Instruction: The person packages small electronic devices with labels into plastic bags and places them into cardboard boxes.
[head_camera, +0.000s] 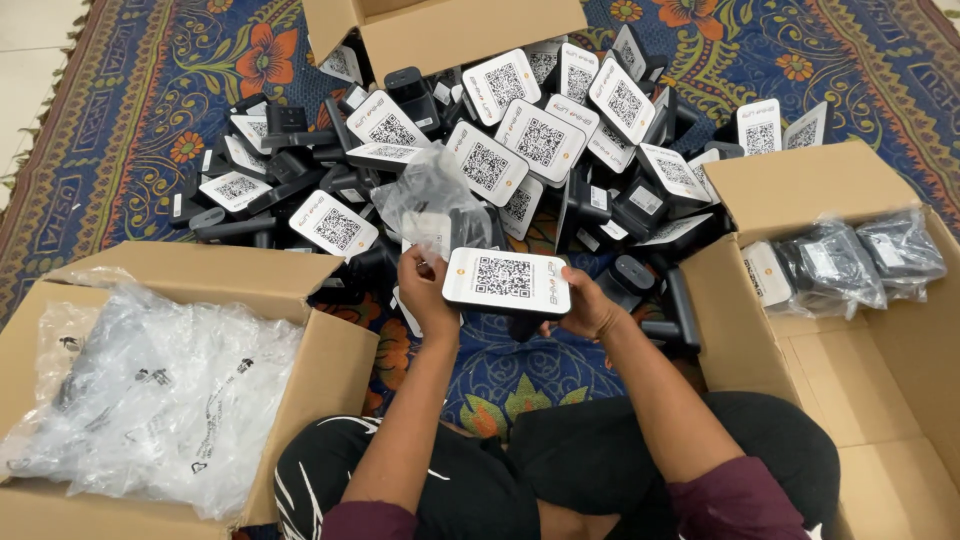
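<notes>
My left hand (425, 292) and my right hand (588, 308) together hold one black device with a white code-printed face (506, 280), level in front of me. The left fingers also pinch the edge of a clear plastic bag (432, 200) that rises behind the device. Just beyond lies a big heap of several like devices (520, 140), faces up or tilted, on a patterned blue rug (140, 110).
An open cardboard box (320, 360) at my left is full of crumpled clear bags (150, 400). A box (800, 190) at my right holds bagged devices (850, 262) at its far end. A third box (450, 30) stands behind the heap. My crossed legs sit below.
</notes>
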